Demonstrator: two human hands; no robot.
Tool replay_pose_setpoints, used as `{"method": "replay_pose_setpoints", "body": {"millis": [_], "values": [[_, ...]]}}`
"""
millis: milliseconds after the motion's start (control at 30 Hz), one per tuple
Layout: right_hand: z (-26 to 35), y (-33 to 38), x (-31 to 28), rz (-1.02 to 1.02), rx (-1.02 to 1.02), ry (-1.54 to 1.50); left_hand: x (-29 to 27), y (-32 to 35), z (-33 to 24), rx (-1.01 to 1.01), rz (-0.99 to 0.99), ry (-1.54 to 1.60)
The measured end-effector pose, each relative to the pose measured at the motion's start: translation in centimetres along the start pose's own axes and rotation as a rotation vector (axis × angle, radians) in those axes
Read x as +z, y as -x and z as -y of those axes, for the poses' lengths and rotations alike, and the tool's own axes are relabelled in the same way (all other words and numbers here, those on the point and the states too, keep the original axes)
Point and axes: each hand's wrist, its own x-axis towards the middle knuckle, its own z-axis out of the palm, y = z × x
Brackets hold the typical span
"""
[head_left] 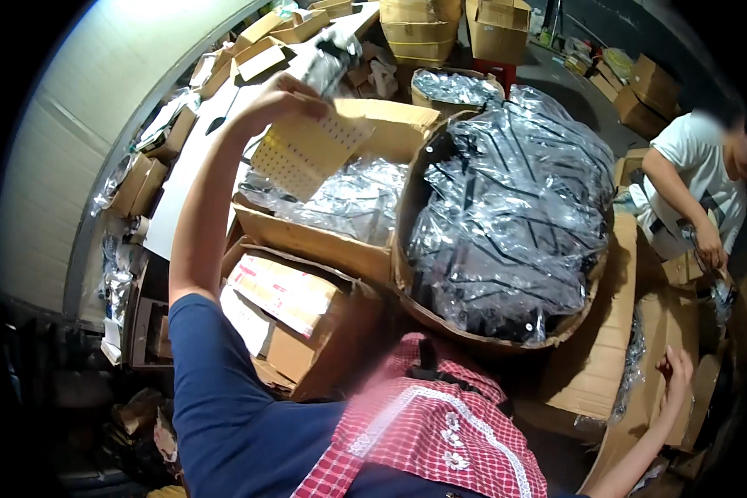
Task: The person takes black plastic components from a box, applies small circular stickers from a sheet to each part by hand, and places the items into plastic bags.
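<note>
My left hand (278, 98) is raised and grips the top edge of a tan perforated cardboard sheet (307, 151), held above an open carton (324, 241) filled with clear plastic bags. My right hand (676, 369) hangs low at the right, fingers spread, holding nothing, next to flattened cardboard (602, 332). In front of me a round cardboard tub (407, 207) is heaped with clear bags of black items (515, 207). I wear a blue sleeve and a red checked apron.
Another person in a white shirt (697, 166) bends over boxes at the right. A taped carton (295, 311) lies below the open one. Stacked cartons (498, 29) stand at the back, and more boxes line the white wall (75, 149) at left.
</note>
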Motion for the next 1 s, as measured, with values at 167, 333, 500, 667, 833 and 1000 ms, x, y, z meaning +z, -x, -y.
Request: {"method": "replay_pose_setpoints", "body": {"millis": [167,333,500,667,833,1000], "values": [[-3.3,0.5,-0.3,-0.029,0.183,-0.021,2.5,-5.4,10.5,-0.227,0.483,-0.357],[-6.5,2.1,-0.1,0.020,0.305,0.162,12.4,-3.6,17.9,-0.523,0.572,-0.372],[-8.8,1.6,-0.4,0.065,0.403,0.173,12.2,-0.7,23.5,-0.336,0.602,-0.146],[-14.7,0.1,-4.5,0.049,0.326,-0.005,7.7,-1.0,9.8,-0.147,0.463,-0.118],[-13.8,-4.0,-4.6,-0.030,0.465,0.056,4.6,4.3,2.2,-0.234,0.131,0.083],[-18.5,-7.3,-8.5,0.083,0.687,0.368,7.7,6.9,1.5,-0.209,-0.050,0.221]]}}
